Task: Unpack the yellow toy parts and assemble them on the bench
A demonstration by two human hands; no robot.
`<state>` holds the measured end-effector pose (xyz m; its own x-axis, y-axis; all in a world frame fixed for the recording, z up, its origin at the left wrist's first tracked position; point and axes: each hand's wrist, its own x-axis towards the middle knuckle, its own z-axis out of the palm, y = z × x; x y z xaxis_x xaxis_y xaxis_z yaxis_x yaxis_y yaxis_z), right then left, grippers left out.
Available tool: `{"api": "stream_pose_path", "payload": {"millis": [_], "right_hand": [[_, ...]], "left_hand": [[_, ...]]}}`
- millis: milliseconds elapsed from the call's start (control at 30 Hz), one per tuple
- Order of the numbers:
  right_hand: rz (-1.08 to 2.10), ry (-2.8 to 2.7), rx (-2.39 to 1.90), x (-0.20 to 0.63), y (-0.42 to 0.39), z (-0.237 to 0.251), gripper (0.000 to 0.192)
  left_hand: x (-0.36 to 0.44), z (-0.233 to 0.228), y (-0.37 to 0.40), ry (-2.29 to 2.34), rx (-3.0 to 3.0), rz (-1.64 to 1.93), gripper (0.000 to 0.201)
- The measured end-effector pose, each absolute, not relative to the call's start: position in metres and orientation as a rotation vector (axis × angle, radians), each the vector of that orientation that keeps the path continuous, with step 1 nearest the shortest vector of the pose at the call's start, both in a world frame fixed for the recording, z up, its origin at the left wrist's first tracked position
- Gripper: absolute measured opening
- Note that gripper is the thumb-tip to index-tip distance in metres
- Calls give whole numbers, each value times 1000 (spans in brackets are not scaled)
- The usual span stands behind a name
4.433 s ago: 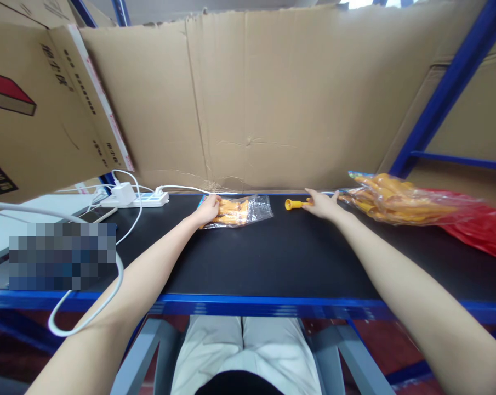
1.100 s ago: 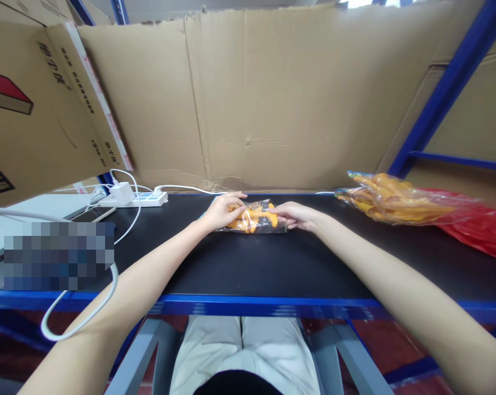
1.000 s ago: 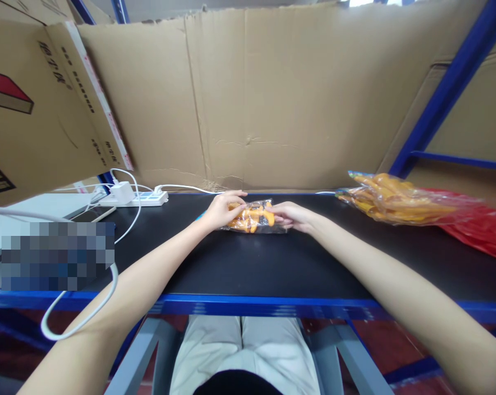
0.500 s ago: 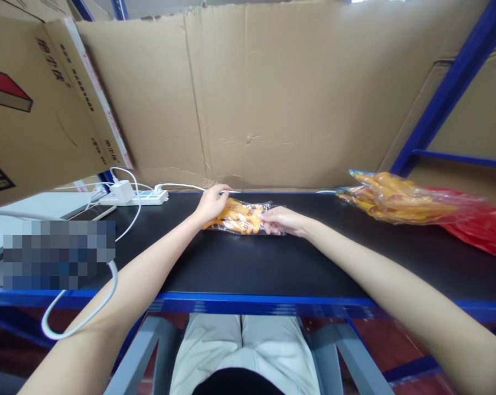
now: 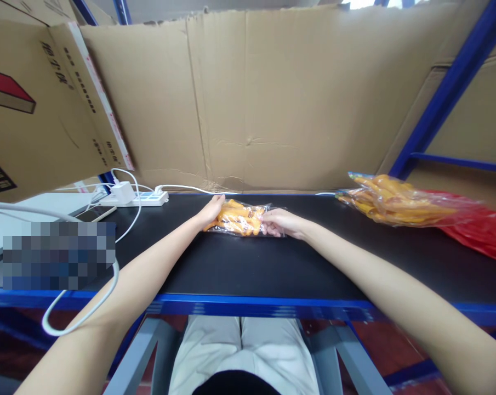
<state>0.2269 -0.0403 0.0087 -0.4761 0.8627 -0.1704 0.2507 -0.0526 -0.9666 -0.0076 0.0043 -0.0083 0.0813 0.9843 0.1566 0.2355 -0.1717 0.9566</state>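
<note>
While both arms reach forward over the black worktop (image 5: 272,269), the two hands meet at a small clear bag of orange parts (image 5: 238,218) lying flat near the back edge, roughly centre. Left hand (image 5: 210,211) is closed on the bag's left end, fingers curled over the top of it, thumb side toward the cardboard. Right hand (image 5: 279,222) pinches the bag's right end, fingers bent in on the plastic; the bag's open or sealed state I can't tell. Bag sits on the worktop, not lifted, with the orange pieces bunched lengthwise between the hands. Well apart to the right: a larger clear bag of orange parts (image 5: 389,200) lying on its side, and touching it further right a red plastic bag (image 5: 484,233) running off the frame edge. Back left: white power strip (image 5: 143,198) with a white charger (image 5: 122,192) plugged on top, white cables looping off toward the near left edge. A phone (image 5: 92,213) lies just beside the strip, screen dark. Behind everything a creased cardboard sheet (image 5: 280,99) stands upright as a back wall; a printed cardboard box (image 5: 34,104) leans in at upper left. Blue rack upright (image 5: 449,88) runs diagonally at the right. Blue worktop edge at the front, the person's light trousers below it.
</note>
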Motion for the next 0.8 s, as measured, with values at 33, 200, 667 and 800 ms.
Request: {"api": "stream_pose_path", "payload": {"millis": [33,200,667,800], "right_hand": [[1565,-1703,-1189,227,-41,10,24],[1534,-1597,-1156,228,-44,14,25],[1239,-1870,-1259,235,-42,19,27],[1283,-1716,-1074,244,-40,29,26]], "left_hand": [[-5,-8,2,1202,1436,1145,36],[0,-7,1,1176,1246,1157,47],[0,-13,10,1228,1299,1255,27],[-3,-13,11,1330,1610,1242,34]]}}
